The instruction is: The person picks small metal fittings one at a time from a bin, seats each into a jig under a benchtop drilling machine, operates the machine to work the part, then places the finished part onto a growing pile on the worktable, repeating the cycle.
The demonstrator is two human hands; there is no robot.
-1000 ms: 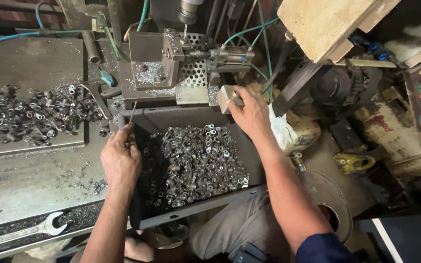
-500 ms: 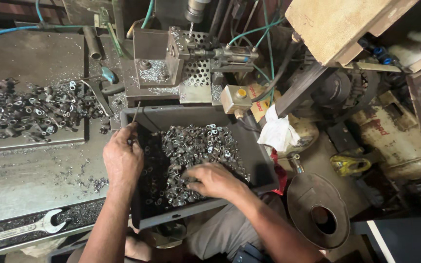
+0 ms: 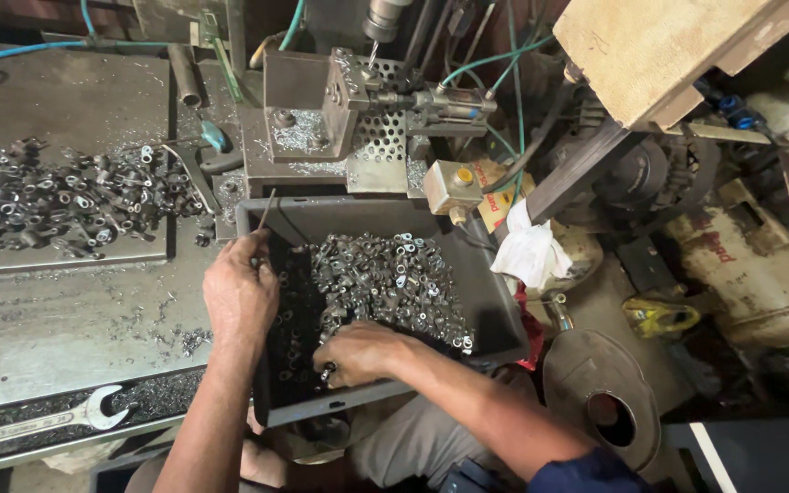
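A dark grey plastic bin sits on my lap, holding a heap of small metal ring parts. My left hand rests on the bin's left rim and pinches a thin metal rod that points up toward the machine. My right hand lies inside the bin near its front wall, fingers curled down into the parts, apparently gathering some. Whether it grips any is hidden under the fingers.
A drilling fixture with a perforated plate stands just behind the bin. A pile of dark metal parts lies on the steel bench at left. A spanner lies at the bench's front edge. A white rag hangs right of the bin.
My right hand came down from the machine's yellow-topped block into the bin, then slid toward the bin's front left. My left hand stayed on the rim with the rod.
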